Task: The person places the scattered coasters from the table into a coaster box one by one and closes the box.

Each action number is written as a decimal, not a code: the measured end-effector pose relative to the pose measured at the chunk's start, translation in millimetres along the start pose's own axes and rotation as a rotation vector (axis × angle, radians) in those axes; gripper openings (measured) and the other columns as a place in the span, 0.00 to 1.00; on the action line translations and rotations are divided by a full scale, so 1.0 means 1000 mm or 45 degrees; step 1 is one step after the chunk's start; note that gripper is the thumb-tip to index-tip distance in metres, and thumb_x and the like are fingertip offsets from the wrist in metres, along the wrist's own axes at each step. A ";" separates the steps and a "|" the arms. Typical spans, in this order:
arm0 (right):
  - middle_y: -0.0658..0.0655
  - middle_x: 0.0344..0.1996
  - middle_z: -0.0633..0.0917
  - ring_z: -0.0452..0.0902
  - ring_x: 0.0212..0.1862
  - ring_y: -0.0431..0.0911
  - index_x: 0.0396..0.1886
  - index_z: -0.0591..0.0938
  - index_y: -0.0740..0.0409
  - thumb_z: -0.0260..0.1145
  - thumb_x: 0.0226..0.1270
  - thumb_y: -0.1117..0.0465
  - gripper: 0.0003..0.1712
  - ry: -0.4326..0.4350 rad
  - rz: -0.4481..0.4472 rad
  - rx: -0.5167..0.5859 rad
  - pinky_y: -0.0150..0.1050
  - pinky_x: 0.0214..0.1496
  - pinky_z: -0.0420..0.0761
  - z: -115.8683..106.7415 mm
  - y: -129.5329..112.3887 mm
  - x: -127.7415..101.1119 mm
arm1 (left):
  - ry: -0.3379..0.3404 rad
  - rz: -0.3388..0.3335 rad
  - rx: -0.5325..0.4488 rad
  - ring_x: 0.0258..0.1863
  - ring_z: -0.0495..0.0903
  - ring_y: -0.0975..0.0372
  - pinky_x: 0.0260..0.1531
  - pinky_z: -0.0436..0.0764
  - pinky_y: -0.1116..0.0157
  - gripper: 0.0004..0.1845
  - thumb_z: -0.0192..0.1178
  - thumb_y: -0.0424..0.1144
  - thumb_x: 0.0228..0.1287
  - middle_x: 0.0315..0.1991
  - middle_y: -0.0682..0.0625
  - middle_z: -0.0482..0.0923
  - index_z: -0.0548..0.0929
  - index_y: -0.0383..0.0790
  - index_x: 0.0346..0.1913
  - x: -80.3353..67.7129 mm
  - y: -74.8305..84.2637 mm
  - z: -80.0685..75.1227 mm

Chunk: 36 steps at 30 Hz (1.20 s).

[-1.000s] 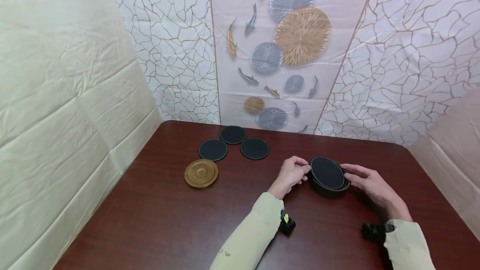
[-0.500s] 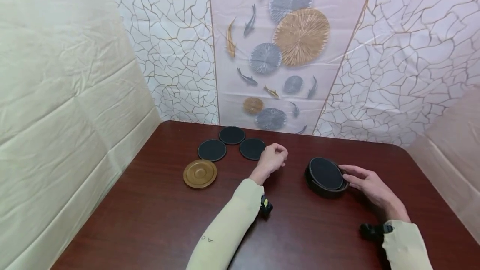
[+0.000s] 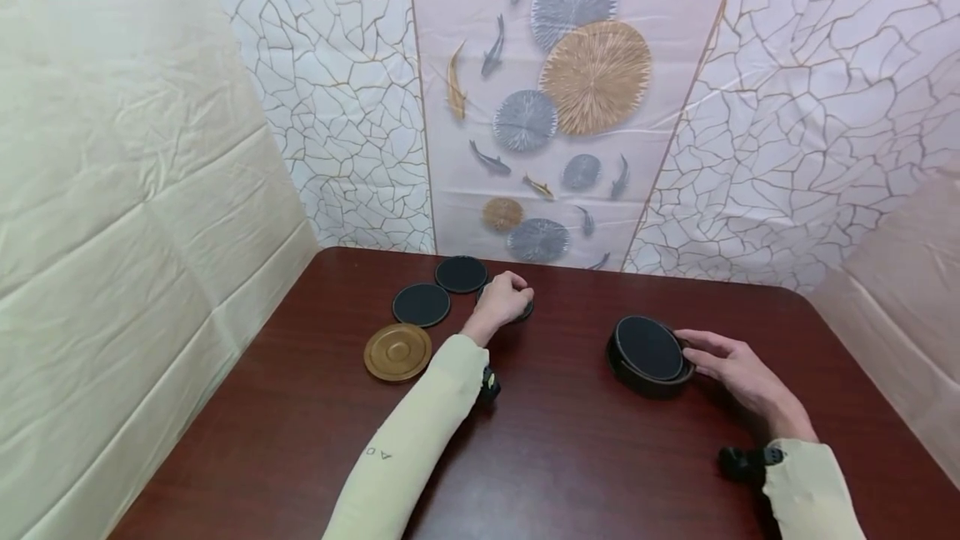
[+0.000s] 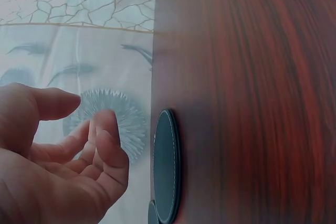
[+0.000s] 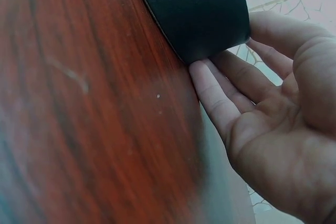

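Note:
My left hand (image 3: 504, 294) hovers over the rightmost of three flat black coasters (image 3: 527, 310) at the back of the dark red table (image 3: 585, 457), hiding most of it. In the left wrist view its (image 4: 86, 114) fingers are loosely curled and hold nothing, a small gap away from a black coaster (image 4: 167, 174). My right hand (image 3: 712, 352) rests with nearly straight fingers against the side of a round dark holder (image 3: 633, 375) with a black coaster (image 3: 647, 347) lying tilted on top. In the right wrist view, that hand's (image 5: 252, 72) fingertips touch the holder's wall (image 5: 194, 9).
Two more black coasters (image 3: 422, 304) (image 3: 461, 273) lie left of my left hand. A round brown wooden disc (image 3: 397, 351) sits in front of them. Patterned sheets close off the table at the back and both sides.
My left hand left the holder and travelled left and back to the rightmost loose coaster. My right hand stayed against the holder.

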State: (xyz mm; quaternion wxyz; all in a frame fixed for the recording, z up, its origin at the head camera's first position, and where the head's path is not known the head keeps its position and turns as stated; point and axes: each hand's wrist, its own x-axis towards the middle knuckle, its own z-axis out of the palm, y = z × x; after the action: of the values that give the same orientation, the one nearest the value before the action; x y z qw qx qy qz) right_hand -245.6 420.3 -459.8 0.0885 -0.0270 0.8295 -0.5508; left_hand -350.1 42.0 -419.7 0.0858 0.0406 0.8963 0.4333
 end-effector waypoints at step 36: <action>0.36 0.51 0.79 0.82 0.48 0.32 0.73 0.65 0.61 0.64 0.70 0.49 0.38 0.006 0.020 -0.009 0.30 0.49 0.82 0.000 0.000 -0.002 | 0.103 -0.263 0.501 0.47 0.76 0.48 0.40 0.79 0.56 0.36 0.64 0.52 0.64 0.53 0.33 0.72 0.68 0.30 0.65 0.025 -0.032 -0.014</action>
State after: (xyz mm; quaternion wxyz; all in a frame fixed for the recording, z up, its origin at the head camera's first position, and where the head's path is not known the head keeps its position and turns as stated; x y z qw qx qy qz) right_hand -243.9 420.2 -459.6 0.0907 -0.0195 0.8318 -0.5473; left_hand -377.4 15.3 -439.7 0.0843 -0.0529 0.9656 0.2402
